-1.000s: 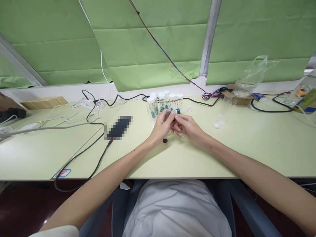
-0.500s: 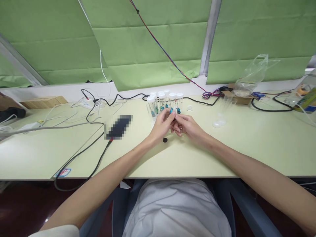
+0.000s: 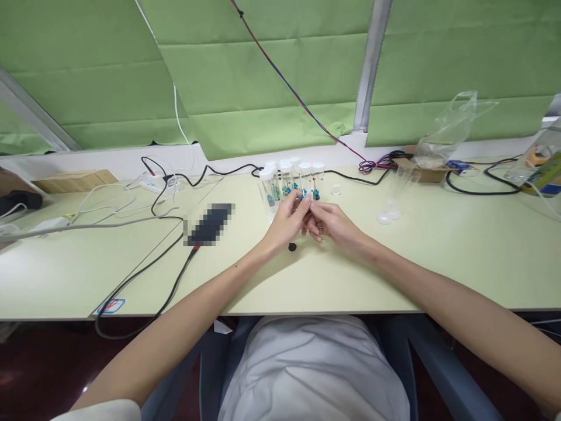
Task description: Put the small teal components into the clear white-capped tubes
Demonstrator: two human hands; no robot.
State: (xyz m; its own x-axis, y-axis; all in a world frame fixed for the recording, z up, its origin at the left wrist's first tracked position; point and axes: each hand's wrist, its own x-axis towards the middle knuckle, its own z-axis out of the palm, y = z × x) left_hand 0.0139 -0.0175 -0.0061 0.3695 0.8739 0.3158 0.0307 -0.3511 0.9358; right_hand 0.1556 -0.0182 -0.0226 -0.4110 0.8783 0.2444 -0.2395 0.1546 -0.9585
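Note:
My left hand (image 3: 286, 221) and my right hand (image 3: 331, 222) meet over the middle of the table, fingertips pinched together. Whatever small thing lies between them is mostly hidden by the fingers; I cannot make it out. Just beyond the hands stand several clear tubes with white caps (image 3: 286, 166), holding small blue and green pieces on thin stems. A small round black piece (image 3: 292, 247) rests on the table below my left hand. Behind my right hand lies a loose white cap (image 3: 336, 189).
A dark pixelated device (image 3: 210, 225) with a black cable lies to the left. On the right are empty clear tubes (image 3: 397, 196) and a plastic bag (image 3: 442, 140) on a cardboard box. Cables run along the back; a wooden block (image 3: 76, 182) sits at the far left.
The hands stay together in nearly the same pose, with only slight finger movement. The whole view has shifted a little; the objects on the table stand as before.

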